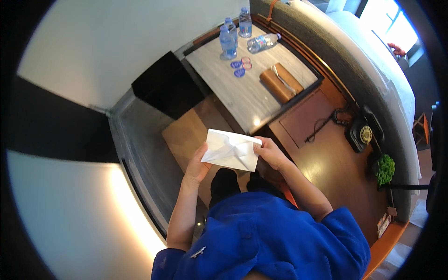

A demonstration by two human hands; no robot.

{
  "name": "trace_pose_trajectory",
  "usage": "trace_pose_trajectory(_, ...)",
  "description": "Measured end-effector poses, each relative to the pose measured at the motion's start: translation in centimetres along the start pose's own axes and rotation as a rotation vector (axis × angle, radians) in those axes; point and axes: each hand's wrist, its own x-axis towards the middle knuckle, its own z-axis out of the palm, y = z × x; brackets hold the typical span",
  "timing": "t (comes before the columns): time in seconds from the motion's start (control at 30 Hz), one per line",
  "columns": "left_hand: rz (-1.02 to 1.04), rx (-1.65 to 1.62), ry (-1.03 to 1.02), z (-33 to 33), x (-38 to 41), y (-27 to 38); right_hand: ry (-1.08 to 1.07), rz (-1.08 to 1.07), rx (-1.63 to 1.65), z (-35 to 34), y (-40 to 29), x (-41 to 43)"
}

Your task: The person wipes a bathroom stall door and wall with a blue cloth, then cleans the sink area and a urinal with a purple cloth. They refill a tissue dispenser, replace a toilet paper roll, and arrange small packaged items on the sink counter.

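A creased, folded white sheet (pixel 229 150), paper or thin cloth, is held out in front of my body between both hands. My left hand (pixel 198 162) grips its left edge, thumb on top. At the upper right corner, my right hand (pixel 269 152) pinches the sheet between thumb and fingers. Beyond the sheet is a marble-patterned tabletop (pixel 227 94). On it, a brown tissue box cover (pixel 280 82) shows a white strip along its top. Round blue and pink-rimmed discs (pixel 239 72) lie near several plastic water bottles (pixel 228 43), one of them on its side.
To the right, a wooden desk surface (pixel 336 189) bears a black rotary telephone (pixel 360 134) with a coiled cord and a green plant (pixel 385 169). A grey upholstered panel (pixel 325 49) curves behind them. A black box-like block (pixel 168 85) stands left of the tabletop, by the wall.
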Motion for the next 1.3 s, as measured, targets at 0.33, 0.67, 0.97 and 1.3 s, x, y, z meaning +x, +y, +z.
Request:
trace_pose_trajectory(0.33, -0.44, 0.327, -0.178, -2.0, 32.1, 9.9, 0.612, 0.089, 0.079, -6.2, -0.7, 19.2)
trace_pose_trajectory(0.67, 0.256, 1.317, -0.011, -2.0, 40.3, 15.5, 1.485, 0.198, -0.377, -14.2, -6.3, 29.6)
trace_pose_trajectory(0.97, 0.446, 1.455, -0.76, 11.9, 46.4, 9.9, 1.045, 0.159, -0.647, -14.4, -10.3, 31.5)
trace_pose_trajectory(1.3, 0.277, 1.787, -0.857, 14.2, 49.2, 7.6, 0.948, 0.06, -0.413, -10.7, -12.9, 24.2)
